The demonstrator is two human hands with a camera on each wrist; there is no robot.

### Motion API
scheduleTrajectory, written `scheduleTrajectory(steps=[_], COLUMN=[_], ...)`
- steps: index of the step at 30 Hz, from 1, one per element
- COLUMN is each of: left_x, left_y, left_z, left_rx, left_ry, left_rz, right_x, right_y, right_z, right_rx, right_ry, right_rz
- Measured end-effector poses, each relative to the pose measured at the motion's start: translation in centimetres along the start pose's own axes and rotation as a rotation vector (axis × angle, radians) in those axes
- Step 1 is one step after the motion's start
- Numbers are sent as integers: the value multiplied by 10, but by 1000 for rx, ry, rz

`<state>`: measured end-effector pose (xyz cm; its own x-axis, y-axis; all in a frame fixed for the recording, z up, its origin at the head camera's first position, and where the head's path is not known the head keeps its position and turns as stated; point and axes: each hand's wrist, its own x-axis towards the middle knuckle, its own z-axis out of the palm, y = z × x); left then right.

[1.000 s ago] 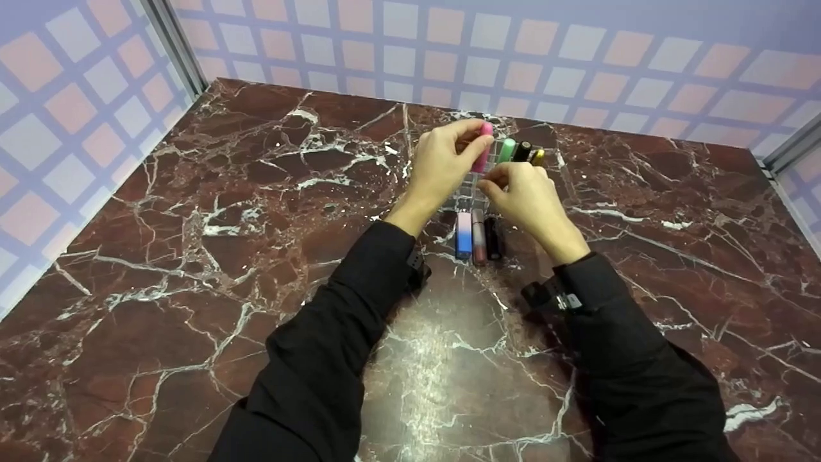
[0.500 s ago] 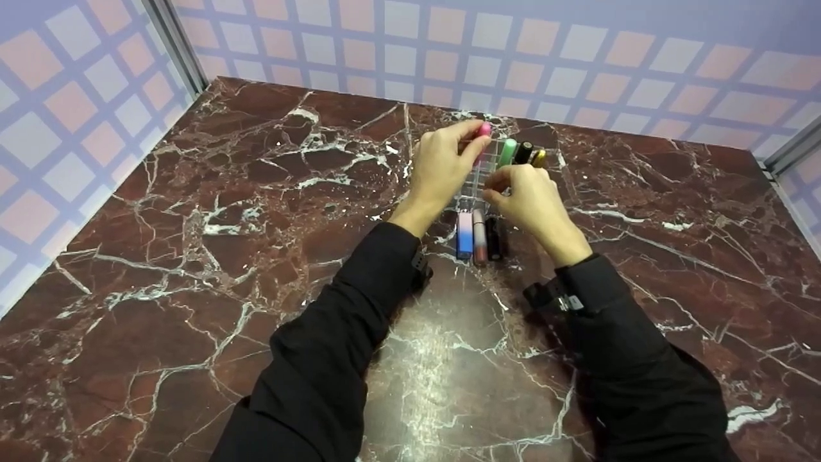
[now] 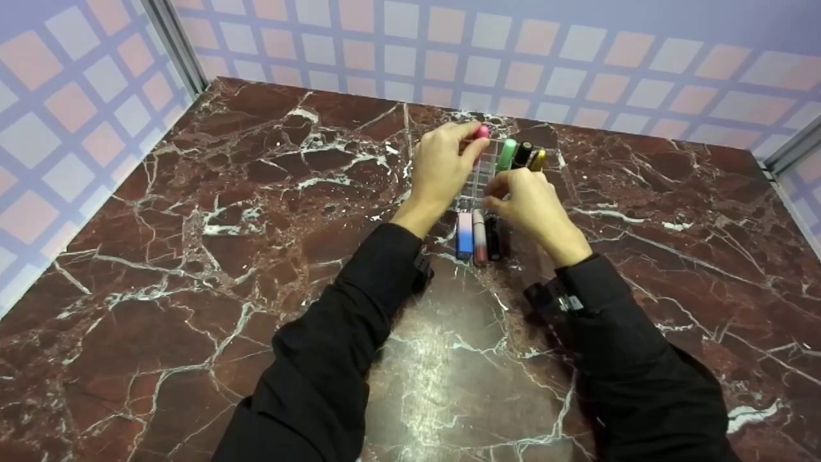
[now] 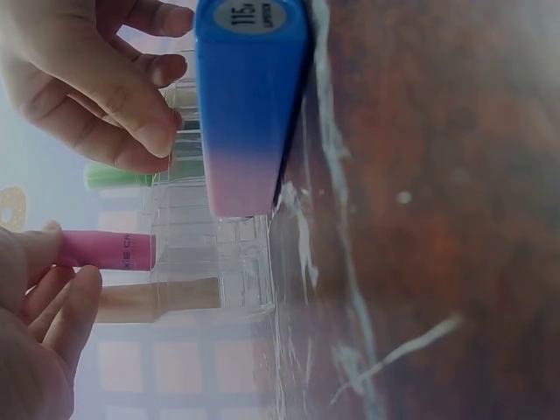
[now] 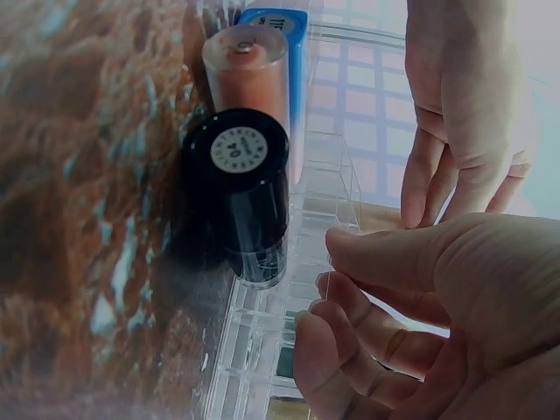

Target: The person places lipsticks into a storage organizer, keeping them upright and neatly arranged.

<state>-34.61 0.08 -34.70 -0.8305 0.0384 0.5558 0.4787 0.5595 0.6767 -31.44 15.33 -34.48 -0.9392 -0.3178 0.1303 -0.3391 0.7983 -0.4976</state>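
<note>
In the head view my left hand pinches the top of a pink lipstick tube between thumb and fingertips. The left wrist view has this pink tube with its lower end at a slot of a clear divided organizer. My right hand pinches the near rim of the clear organizer. Green, black and gold tubes stand in the organizer's right side. A beige tube stands beyond the pink one; in the head view my left hand hides it.
On the marble table, in front of the organizer, lie a blue-and-pink lipstick, a clear-and-reddish tube and a black tube side by side. Checkered panels rise behind the table.
The pink tube has sunk lower into the organizer, with my left hand still pinching its top. My right hand has slid slightly toward me along the organizer's rim.
</note>
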Motion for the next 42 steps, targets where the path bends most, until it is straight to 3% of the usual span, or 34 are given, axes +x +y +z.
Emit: scheduleTrajectory(steps=[15, 36, 42], left_x=[1, 3, 3], left_y=[4, 7, 6], left_z=[2, 4, 5], left_rx=[56, 89, 136], left_ry=[-88, -100, -104], left_rz=[-76, -207, -219], right_x=[0, 1, 1], right_y=[0, -2, -2], right_z=[1, 2, 2], right_rx=[-22, -42, -34], right_ry=[-2, -4, -7], right_rz=[-5, -5, 4])
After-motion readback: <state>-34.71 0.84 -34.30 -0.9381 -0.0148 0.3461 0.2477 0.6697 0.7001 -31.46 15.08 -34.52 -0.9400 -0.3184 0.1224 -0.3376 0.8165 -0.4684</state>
